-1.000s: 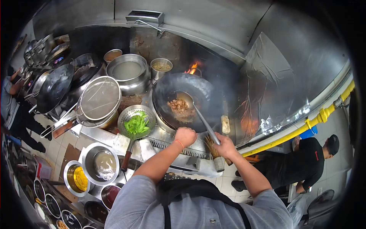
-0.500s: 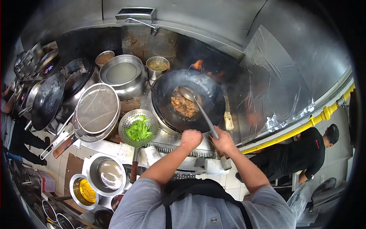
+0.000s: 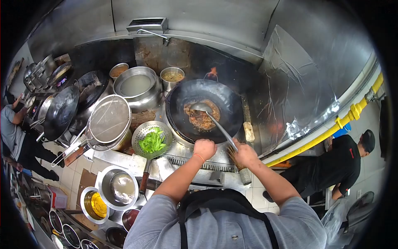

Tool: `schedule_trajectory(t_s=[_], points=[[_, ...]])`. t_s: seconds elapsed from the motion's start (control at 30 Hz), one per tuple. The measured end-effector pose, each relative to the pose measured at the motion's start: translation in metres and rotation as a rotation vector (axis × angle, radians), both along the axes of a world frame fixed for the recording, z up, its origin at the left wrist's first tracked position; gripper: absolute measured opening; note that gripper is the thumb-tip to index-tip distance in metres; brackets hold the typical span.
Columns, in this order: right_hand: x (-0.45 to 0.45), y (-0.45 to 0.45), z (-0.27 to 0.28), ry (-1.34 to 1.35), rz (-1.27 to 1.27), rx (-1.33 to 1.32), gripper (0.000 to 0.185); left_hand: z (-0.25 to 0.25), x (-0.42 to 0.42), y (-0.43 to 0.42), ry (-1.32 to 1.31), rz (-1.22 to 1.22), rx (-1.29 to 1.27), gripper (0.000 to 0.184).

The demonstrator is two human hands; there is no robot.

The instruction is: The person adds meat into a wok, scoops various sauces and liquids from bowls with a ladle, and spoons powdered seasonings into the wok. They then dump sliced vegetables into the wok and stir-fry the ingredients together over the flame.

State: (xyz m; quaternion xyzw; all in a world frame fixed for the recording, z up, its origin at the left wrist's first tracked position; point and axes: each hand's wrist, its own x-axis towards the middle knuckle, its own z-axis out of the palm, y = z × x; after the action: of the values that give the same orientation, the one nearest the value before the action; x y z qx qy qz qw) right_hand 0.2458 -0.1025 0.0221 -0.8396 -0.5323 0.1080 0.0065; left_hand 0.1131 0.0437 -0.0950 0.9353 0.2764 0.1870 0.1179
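A black wok (image 3: 178, 120) sits on the burner with browned pieces of food (image 3: 205, 120) in a glossy sauce. My left hand (image 3: 205, 149) is closed in a fist at the wok's near rim, gripping it; the exact hold is hidden under the fingers. In my right hand (image 3: 243, 154) is the long handle of a metal ladle (image 3: 222, 129), whose bowl rests among the food. Left of the wok, a perforated strainer (image 3: 164, 143) holds cut green vegetables (image 3: 152, 141). A bristle brush (image 3: 244, 176) lies just beneath my right hand.
A pot of cloudy liquid (image 3: 137, 83) and a small pot (image 3: 172, 78) stand behind, left. Mesh strainers (image 3: 110, 120) and spare woks (image 3: 62, 112) fill the left side. A yellow pipe (image 3: 319, 139) runs along the right edge. Other people (image 3: 336, 166) are at both sides.
The ladle's bowl has shifted slightly within the wok, and the food is spread differently around it. Flames behind the wok look smaller. Both hands keep their holds; the camera view has shifted a little.
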Motion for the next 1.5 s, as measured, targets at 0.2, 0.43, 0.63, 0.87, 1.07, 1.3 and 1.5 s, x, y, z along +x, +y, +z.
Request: schedule_trajectory(t_s=[0.2, 0.43, 0.63, 0.87, 1.07, 1.3, 1.5], points=[[0.015, -0.056, 0.034, 0.013, 0.047, -0.03, 0.058, 0.001, 0.001, -0.004, -0.033, 0.026, 0.018, 0.034], [0.049, -0.024, 0.0, 0.194, -0.025, 0.162, 0.061, 0.009, 0.003, -0.009, 0.043, 0.057, 0.0, 0.035], [0.058, -0.029, -0.013, 0.278, 0.048, 0.327, 0.047, 0.003, 0.007, -0.005, 0.104, 0.038, -0.028, 0.038], [0.064, 0.051, -0.026, 0.259, -0.002, 0.352, 0.036, 0.025, 0.0, -0.009, 0.182, 0.047, -0.093, 0.039], [0.054, 0.023, -0.024, 0.036, 0.159, 0.081, 0.059, 0.026, -0.005, -0.004, 0.179, 0.055, -0.088, 0.039], [0.067, -0.06, 0.007, -0.261, 0.25, -0.065, 0.067, 0.018, -0.004, 0.001, 0.211, 0.072, -0.073, 0.041], [0.041, -0.089, -0.072, 0.21, -0.025, 0.256, 0.064, 0.039, -0.007, -0.017, 0.191, 0.022, -0.09, 0.041]])
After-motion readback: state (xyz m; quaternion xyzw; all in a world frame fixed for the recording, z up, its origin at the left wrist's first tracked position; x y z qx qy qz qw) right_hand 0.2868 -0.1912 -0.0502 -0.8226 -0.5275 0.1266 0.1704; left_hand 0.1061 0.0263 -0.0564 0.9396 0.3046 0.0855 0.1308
